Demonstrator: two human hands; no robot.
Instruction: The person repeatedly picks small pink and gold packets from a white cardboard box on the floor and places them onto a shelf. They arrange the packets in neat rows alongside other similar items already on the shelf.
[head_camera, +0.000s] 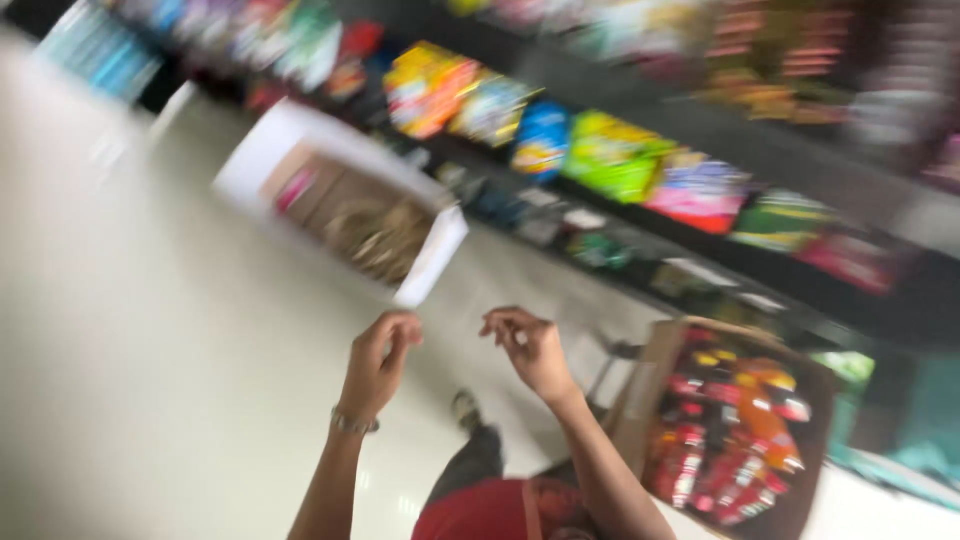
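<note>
Head camera view: two bare hands are held up over a pale shop floor (150, 330), and the picture is blurred.

The left hand (380, 362) is curled, with its fingers (400, 325) bent in close; whether something small is pinched cannot be told. A bracelet (354, 424) is worn on its wrist. The right hand (532, 350) is loosely curled, and nothing is seen in it. A white open box (345, 200) is seen on the floor just past the hands. A brown box of red packets (735, 430) is set near the right arm. Bright snack bags (610, 155) are lined up on dark shelves (760, 150) behind.
</note>
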